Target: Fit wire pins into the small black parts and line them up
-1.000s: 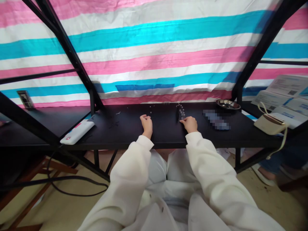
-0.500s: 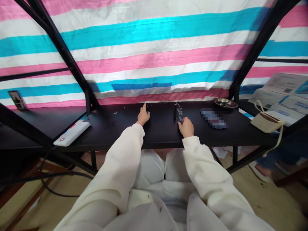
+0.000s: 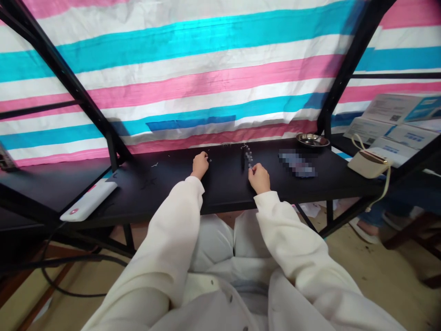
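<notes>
L hand (image 3: 200, 164) has curled its fingers in from the outstretched reach of a half-sec. ago; R hand (image 3: 260, 178) has brought thumb & forefinger closer tog. at the near end of the beads (image 3: 248, 156). Camera view has shifted a bit too.

Beads: small, round, greyish, semi-clear by the look of them, lying in a zigzag line on the black surface (image 3: 223, 184), running from R fingertips toward the far edge. Black strip (image 3: 243, 159) lies just beside, on their left; pale string (image 3: 244, 145) at the far end. R fingertips nearly tog. at the last bead; can't tell if it's clamped. L fingers bent, tips near a tiny loose bit (image 3: 210, 160); too small to tell if tips are closed or on smth.

Far edge runs along the striped sheet (image 3: 206, 92); near edge is approx. at the cuffs, w/ the lap below. Bare strip b/w the hands. More open room left of L hand, up to the white case (image 3: 89, 201), w/ only thread scraps (image 3: 155, 164) etc. On the right: short gap, then a pixelated item (image 3: 297, 164), metal dish (image 3: 313, 140) behind it & pale bag (image 3: 368, 165) near the right end.
</notes>
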A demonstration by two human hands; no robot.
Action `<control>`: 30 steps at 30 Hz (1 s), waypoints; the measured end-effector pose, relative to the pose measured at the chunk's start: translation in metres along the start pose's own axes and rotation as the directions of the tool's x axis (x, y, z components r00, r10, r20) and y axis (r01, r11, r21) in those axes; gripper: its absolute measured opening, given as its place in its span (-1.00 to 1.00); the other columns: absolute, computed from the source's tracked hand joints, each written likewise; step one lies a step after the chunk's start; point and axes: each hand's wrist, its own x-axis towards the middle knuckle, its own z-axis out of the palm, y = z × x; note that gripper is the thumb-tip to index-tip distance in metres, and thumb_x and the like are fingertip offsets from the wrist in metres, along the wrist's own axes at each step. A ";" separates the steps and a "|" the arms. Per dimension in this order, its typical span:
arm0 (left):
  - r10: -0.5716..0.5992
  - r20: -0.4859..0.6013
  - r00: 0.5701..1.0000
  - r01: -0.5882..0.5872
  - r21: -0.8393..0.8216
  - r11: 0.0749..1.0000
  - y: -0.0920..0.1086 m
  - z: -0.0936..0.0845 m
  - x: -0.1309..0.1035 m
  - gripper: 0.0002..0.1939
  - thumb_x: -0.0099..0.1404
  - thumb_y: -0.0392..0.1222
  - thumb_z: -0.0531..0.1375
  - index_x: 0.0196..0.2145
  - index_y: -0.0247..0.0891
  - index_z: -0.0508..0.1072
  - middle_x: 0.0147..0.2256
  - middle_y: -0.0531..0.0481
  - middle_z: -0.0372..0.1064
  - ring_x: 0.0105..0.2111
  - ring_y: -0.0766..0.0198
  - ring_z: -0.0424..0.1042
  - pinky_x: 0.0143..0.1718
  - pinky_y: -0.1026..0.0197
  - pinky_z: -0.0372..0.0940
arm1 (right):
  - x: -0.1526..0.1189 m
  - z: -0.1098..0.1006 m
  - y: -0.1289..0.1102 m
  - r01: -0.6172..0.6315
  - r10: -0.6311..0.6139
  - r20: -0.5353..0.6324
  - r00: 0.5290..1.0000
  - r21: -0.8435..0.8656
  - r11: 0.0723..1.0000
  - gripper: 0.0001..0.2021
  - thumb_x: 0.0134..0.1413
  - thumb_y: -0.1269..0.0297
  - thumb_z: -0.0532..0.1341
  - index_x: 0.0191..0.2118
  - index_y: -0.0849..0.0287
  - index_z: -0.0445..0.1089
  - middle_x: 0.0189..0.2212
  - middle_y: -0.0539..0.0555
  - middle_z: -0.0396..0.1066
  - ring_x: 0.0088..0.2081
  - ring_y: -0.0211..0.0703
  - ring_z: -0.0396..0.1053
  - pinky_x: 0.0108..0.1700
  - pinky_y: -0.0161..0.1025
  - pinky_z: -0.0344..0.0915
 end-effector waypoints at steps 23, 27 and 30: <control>-0.106 0.130 0.986 0.164 -0.876 0.453 0.048 -0.006 -0.098 -0.61 0.11 0.11 0.18 -0.37 -0.33 0.31 -0.53 0.00 0.38 -0.71 0.46 0.28 -0.71 0.39 0.07 | -0.018 0.025 -0.037 0.111 -0.253 0.092 0.963 0.721 0.684 -0.74 0.08 0.09 0.07 -0.30 0.18 0.32 -0.51 -0.01 0.34 -0.46 -0.28 0.31 -0.35 -0.32 0.25; -0.055 0.172 0.984 0.180 -0.902 0.392 0.047 -0.007 -0.099 -0.57 0.01 0.07 0.26 -0.32 -0.33 0.31 -0.48 -0.02 0.41 -0.67 0.45 0.30 -0.67 0.39 0.13 | -0.020 0.027 -0.039 0.182 -0.323 0.113 0.940 0.635 0.751 -0.80 0.05 0.22 0.10 -0.28 0.19 0.39 -0.37 0.07 0.42 -0.35 -0.23 0.36 -0.24 -0.27 0.28; -0.003 0.204 0.979 0.189 -0.898 0.397 0.047 -0.008 -0.099 -0.57 -0.02 0.04 0.29 -0.32 -0.33 0.33 -0.50 0.01 0.39 -0.67 0.46 0.28 -0.68 0.38 0.13 | -0.021 0.026 -0.039 0.270 -0.364 0.069 0.929 0.546 0.793 -0.83 0.04 0.27 0.12 -0.31 0.20 0.42 -0.33 0.10 0.41 -0.35 -0.22 0.35 -0.22 -0.27 0.28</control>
